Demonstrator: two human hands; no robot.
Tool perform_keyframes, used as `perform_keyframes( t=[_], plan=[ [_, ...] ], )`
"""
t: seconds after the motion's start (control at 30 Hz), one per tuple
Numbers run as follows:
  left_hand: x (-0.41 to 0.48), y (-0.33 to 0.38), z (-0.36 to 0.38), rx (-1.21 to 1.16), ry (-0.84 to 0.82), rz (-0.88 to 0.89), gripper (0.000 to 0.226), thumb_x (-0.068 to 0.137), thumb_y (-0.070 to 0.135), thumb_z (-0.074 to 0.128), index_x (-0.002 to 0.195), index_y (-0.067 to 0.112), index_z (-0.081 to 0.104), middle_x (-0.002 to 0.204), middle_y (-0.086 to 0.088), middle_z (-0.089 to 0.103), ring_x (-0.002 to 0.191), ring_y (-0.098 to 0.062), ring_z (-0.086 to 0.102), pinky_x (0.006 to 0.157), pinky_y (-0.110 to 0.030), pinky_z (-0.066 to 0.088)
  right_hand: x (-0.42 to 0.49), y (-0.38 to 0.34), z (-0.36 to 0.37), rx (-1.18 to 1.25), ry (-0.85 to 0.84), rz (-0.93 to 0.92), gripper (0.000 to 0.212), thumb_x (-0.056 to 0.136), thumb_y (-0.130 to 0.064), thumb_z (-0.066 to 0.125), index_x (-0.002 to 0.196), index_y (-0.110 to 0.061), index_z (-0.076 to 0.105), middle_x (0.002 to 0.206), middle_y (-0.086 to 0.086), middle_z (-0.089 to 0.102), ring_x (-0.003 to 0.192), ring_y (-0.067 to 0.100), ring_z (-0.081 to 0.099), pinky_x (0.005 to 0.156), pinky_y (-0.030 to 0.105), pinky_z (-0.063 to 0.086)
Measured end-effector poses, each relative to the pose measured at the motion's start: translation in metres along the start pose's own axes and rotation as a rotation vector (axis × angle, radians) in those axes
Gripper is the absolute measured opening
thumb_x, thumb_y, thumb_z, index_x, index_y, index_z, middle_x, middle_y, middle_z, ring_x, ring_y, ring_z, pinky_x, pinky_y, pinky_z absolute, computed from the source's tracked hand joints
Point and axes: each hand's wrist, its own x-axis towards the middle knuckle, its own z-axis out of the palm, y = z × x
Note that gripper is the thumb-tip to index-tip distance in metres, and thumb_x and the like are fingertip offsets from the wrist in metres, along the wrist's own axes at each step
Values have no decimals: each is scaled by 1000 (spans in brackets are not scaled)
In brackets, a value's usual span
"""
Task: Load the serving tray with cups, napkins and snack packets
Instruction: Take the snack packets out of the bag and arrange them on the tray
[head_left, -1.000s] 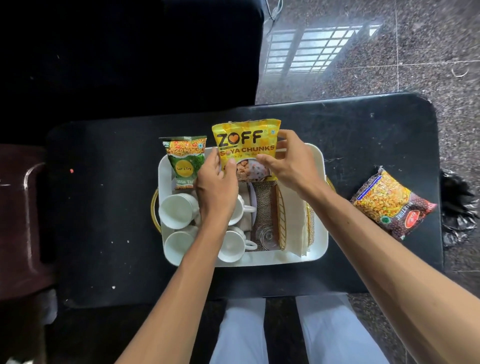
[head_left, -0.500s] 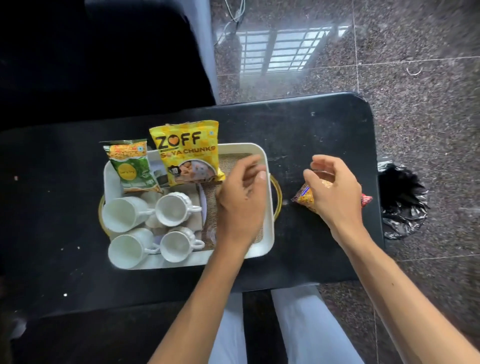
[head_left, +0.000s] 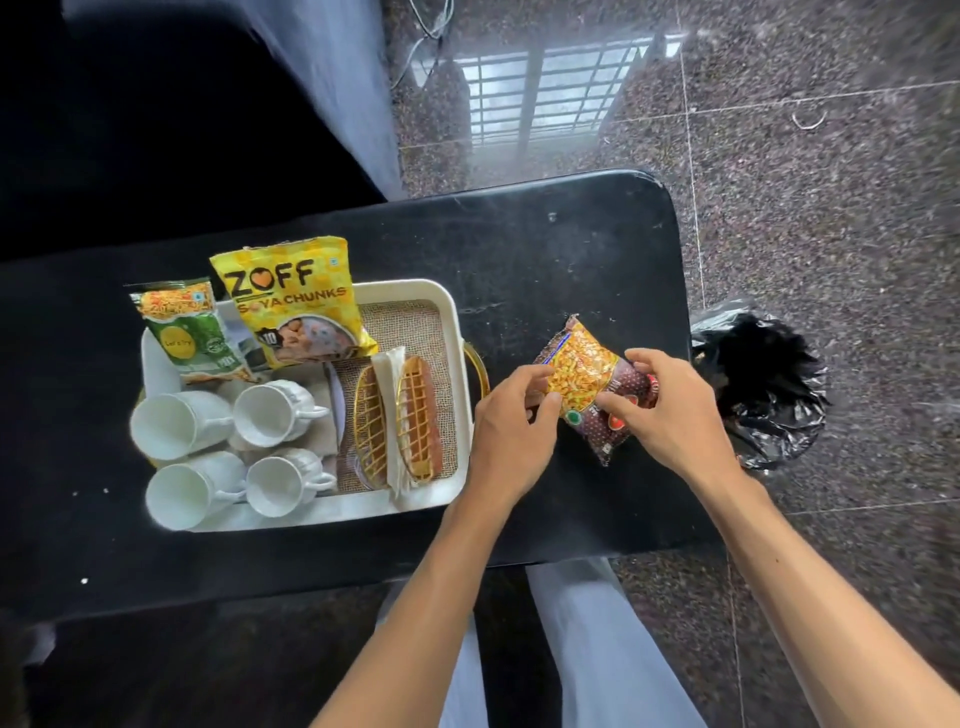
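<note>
We hold the orange-and-brown snack packet with both hands over the black worktop, just right of the white tray: our left hand pinches its near-left edge and our right hand grips its right side with fingers curled on it. In the tray sit four white cups, a gold napkin holder with napkins, a yellow packet and a green packet.

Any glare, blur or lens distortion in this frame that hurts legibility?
Head view: a bright window reflection glares off the polished floor, with haze spreading over the table's far edge; wide-angle bending curves that edge; corners smear, especially top right; the tray, cups and both hands' packet stay sharp, and the dark table hides shadows.
</note>
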Motion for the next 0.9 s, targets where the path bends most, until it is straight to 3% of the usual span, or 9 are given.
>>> perform_keyframes(
  t=[0.2,0.3,0.37,0.47,0.57,0.63,0.77,0.83,0.9],
  plan=[
    [9,9,7,152,-2,69,32,100,21,60,132,17,62,126,-1,68,111,-13,65,98,-35,55,5,4,-4,131,-29,-41,49,73,-35,87,116,-22,65,107,-2,69,98,14,63,83,23,45],
    [15,13,0,341,24,250,36,96,18,64,132,16,62,126,-2,67,113,-17,64,98,-37,54,6,0,-8,194,-39,-121,43,72,-23,88,110,-23,67,102,-6,70,95,10,65,84,24,50],
    [22,16,-12,444,39,385,42,92,17,69,133,16,61,130,-1,65,118,-19,61,101,-35,51,6,-4,-11,192,-49,-195,45,71,-17,88,111,-23,68,102,-8,69,96,8,63,87,21,50],
    [31,21,-33,557,-90,471,59,87,26,76,142,20,54,143,-1,58,135,-19,51,112,-34,41,4,-14,-17,179,-45,-310,58,69,-10,87,120,-22,64,100,-9,66,91,5,60,83,7,44],
    [36,24,-50,643,-228,482,72,84,35,79,148,23,48,150,0,54,142,-18,45,118,-37,37,2,-30,-22,205,-69,-405,66,68,0,82,127,-20,59,97,-3,68,88,12,63,84,21,51],
    [38,26,-58,657,-280,503,72,81,36,82,145,20,52,141,-3,61,132,-20,55,111,-43,45,0,-41,-24,219,-85,-455,70,68,4,78,130,-18,55,99,-3,68,90,12,63,85,26,52],
    [37,29,-73,639,-280,557,56,78,31,84,129,20,66,115,-3,73,104,-20,67,92,-43,54,-3,-61,-28,166,-95,-614,73,68,10,69,136,-12,50,104,0,68,95,13,61,85,19,47],
    [33,29,-84,571,-194,563,48,77,23,84,123,21,70,107,-1,75,95,-18,68,85,-42,56,-6,-72,-29,173,-77,-660,71,71,8,71,137,-9,50,110,2,67,101,15,62,90,23,48],
    [27,27,-98,461,-53,541,40,79,18,82,118,20,73,101,1,76,89,-16,68,79,-41,57,-11,-83,-29,231,6,-623,70,75,-8,83,137,-11,52,121,3,65,112,13,62,98,28,50]
  ],
)
